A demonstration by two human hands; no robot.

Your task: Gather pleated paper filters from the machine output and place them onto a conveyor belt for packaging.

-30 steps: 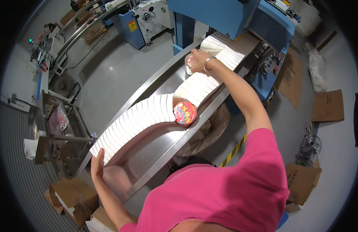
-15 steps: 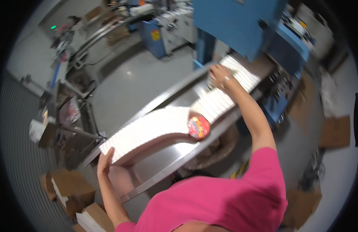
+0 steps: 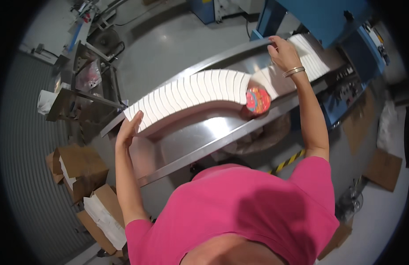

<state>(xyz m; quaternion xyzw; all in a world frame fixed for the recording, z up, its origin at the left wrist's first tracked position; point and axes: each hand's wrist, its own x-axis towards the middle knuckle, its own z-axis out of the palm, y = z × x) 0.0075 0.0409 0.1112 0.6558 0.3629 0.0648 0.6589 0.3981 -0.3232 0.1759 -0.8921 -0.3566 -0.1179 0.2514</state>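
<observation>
A long, curved row of white, paper-like pieces (image 3: 189, 92) stands on edge, packed together, in a metal trough (image 3: 182, 132). My left hand (image 3: 128, 130) is closed on the row's left end, its thumb up against the last pieces. A round thing with a bright red, multicoloured face (image 3: 258, 100) stands at the row's right end. Beyond it, more white pieces (image 3: 311, 59) run up towards the blue machine. Over this stretch, near the trough's far rim, my right hand (image 3: 285, 54) has its fingers curled down. Whatever is beneath them is hidden.
The blue machine (image 3: 330, 20) stands at the trough's upper right end. Open cardboard boxes (image 3: 83, 165) sit at lower left, near a metal frame stand (image 3: 96, 73). Yellow-and-black tape (image 3: 287, 162) marks the floor close to me. A flat cardboard piece (image 3: 383, 170) is at right.
The view has shifted, so the trough sits higher in the picture. My right hand appears to have moved up to the trough's far rim. My left hand stays at the row's left end.
</observation>
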